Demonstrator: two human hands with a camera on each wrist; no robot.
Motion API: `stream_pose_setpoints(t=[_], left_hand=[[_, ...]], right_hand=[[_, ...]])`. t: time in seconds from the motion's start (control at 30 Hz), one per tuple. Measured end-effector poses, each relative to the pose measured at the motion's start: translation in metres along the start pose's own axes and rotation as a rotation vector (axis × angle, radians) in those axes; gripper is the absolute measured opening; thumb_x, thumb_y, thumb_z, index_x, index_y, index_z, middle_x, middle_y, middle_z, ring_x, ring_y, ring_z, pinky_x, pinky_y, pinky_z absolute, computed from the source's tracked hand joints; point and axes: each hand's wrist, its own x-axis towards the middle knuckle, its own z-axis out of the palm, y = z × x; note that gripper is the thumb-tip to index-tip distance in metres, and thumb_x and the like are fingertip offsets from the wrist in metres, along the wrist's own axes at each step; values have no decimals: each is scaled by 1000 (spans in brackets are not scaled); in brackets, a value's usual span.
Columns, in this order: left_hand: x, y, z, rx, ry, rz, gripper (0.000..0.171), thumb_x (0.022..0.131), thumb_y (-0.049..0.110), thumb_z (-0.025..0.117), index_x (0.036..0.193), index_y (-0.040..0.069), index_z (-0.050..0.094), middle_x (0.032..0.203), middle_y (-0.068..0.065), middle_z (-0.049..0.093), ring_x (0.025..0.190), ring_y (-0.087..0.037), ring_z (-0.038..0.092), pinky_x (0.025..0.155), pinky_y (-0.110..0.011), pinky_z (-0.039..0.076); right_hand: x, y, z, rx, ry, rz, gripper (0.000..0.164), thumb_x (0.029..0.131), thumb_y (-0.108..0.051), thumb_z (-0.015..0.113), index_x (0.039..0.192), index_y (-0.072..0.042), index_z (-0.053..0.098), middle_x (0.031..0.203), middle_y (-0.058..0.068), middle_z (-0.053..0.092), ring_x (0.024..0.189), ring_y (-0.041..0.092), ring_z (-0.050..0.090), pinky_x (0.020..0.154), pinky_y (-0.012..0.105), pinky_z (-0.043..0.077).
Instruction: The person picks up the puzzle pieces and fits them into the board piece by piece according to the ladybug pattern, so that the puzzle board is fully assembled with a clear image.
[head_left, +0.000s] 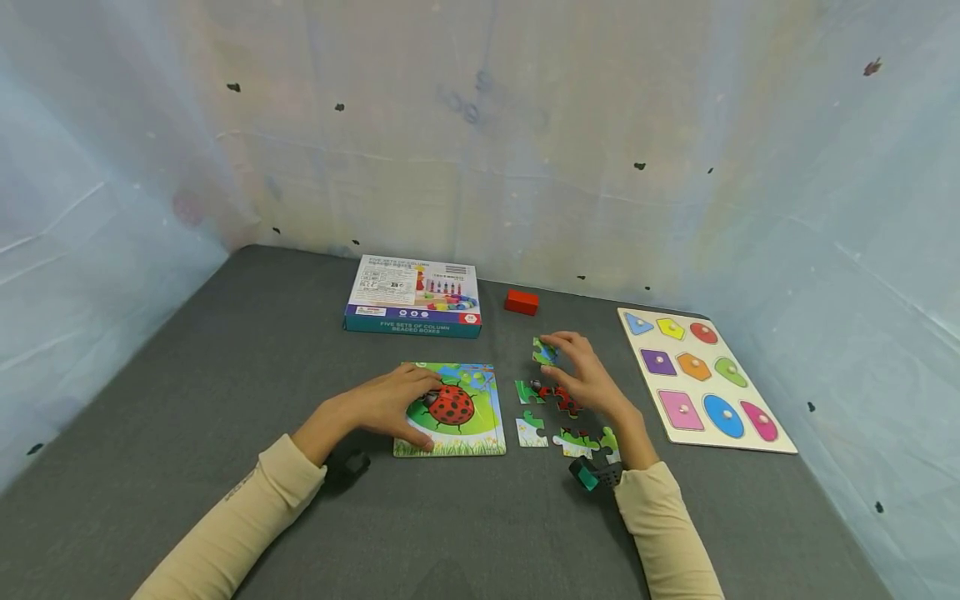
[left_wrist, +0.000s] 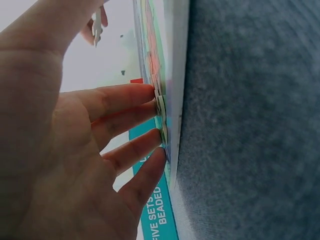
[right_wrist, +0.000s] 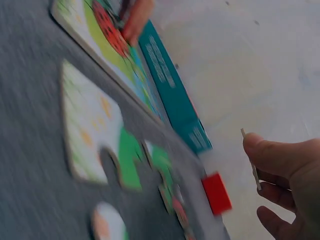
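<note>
My left hand [head_left: 397, 402] lies over the left side of a square ladybug picture board [head_left: 480, 425]. In the left wrist view the fingertips [left_wrist: 156, 150] touch its surface, where an edge of a piece stands slightly raised. My right hand [head_left: 585, 375] pinches a green-and-blue jigsaw piece [head_left: 543, 352] between thumb and fingers, lifted above the table. The right wrist view shows this piece [right_wrist: 251, 160] edge-on. Loose jigsaw pieces lie right of the board: a grass corner piece [head_left: 531, 430], a green piece [head_left: 528, 392], a red ladybug piece [head_left: 567, 402] and several others, partly under the right forearm.
A bead-set box [head_left: 412, 327] stands behind the board, with a red block [head_left: 521, 302] to its right. At the right lies a wooden shape board [head_left: 682, 422] with knobbed, coloured shapes. Pale sheeting [head_left: 480, 167] hangs behind the grey table [head_left: 480, 533].
</note>
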Motion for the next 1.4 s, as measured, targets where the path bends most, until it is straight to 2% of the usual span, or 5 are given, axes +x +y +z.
stream_pose_setpoints(t=[0.33,0.67,1.0,1.2,1.4], left_hand=[[1,3,0,35,33,21,83,71,57,72,134,7,48,134,-7,47,121,-26,40,97,-46,39],[5,6,1,95,27,0,82,72,58,71,136,13,48,133,-6,47,119,-27,42,94,-48,40],[8,5,3,153,34,32,83,71,63,68,140,24,44,130,-6,46,102,-22,42,81,-42,42],[10,5,5,203,51,51,82,71,67,65,140,29,44,123,-5,48,85,-17,37,67,-32,35],[13,6,7,242,44,30,79,72,68,63,139,31,45,119,-5,47,82,-17,34,64,-31,33]], right_hand=[[18,-31,33,-12,-92,-147,45,87,-9,65,128,2,50,127,19,45,117,33,39,95,51,35],[25,-37,62,-12,-202,-167,41,87,-12,66,125,1,54,126,17,47,119,29,40,98,48,35],[27,-35,72,-25,-186,-184,38,88,-13,66,121,1,56,125,17,49,117,29,43,98,47,36],[27,-35,75,-37,-174,-188,39,88,-15,65,122,1,55,125,18,50,117,29,44,98,47,36],[26,-34,77,-36,-161,-186,41,88,-17,66,123,1,55,125,17,50,117,29,44,98,46,37]])
